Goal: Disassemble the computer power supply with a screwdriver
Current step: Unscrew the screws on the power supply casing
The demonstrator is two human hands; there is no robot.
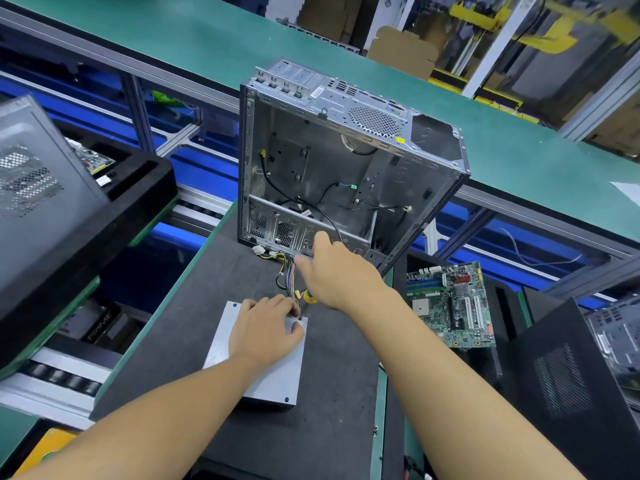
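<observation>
Head view: PSU [263,379] lies flat mid-bench [339,393], cables [287,275] trailing toward far edge. Left hand [266,327] presses its top, fingers gripping nothing, likely steadying it. Right hand [336,271] grips screwdriver [309,296], tip upright at PSU's far-right corner. Gutted case [346,150] stands at far edge. Motherboard [453,306] lies right. Green conveyor [207,39] runs beyond.

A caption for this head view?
Left hand rests on the power supply; right hand holds a screwdriver upright at its corner.

Grey power supply [256,362] on a black mat [332,393] — yellow-handled screwdriver [309,296], green motherboard [453,306], silver case [346,161].
</observation>
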